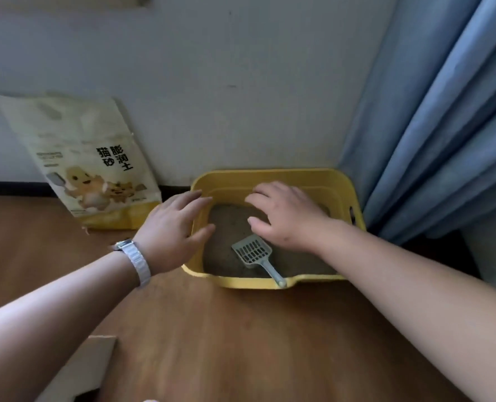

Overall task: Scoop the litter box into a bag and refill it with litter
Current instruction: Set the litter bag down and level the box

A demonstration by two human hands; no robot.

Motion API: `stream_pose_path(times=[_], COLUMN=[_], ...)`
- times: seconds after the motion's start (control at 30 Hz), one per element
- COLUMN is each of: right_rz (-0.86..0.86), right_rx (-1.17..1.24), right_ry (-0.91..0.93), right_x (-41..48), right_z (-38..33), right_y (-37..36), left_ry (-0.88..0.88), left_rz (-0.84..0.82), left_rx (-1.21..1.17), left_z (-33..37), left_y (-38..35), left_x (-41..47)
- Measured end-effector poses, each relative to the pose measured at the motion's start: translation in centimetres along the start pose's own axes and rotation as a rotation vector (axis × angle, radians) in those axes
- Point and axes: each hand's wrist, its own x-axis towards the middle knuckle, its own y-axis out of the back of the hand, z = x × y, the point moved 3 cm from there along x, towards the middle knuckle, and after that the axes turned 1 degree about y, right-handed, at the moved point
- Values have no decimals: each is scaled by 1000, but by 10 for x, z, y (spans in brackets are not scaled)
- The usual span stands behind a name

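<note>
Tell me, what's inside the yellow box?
Grey-brown litter covers the bottom of the yellow box, and a pale slotted scoop lies on it. The right hand above hides some litter at the back.

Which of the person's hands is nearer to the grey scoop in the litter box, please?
Right. The right hand is over the litter, its heel just beside the scoop. The left hand is at the left rim of the litter box, farther away.

Covered, cropped, unreadable
The right hand [284,216] covers part of the litter [229,227] in the yellow box [272,176]; the left hand [171,233] hides its left rim. Cardboard [87,369] at lower left and the curtain [444,126] at right run off the frame; small print on the bag [95,158] blurs.
</note>
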Motion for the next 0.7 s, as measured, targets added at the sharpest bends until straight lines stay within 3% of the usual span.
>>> stream_pose_path(times=[0.27,0.53,0.7], right_rz=[-51,-130,-127], right_rx=[122,174,168], right_ry=[183,415,402], right_x=[-49,-97,-110], right_z=[5,-42,-58], right_y=[-9,-38,-53], left_ry=[155,326,337], left_rz=[26,-32,-37], left_rx=[26,101,61], left_z=[61,105,103], left_y=[-5,-27,-64], left_x=[-68,-171,-201])
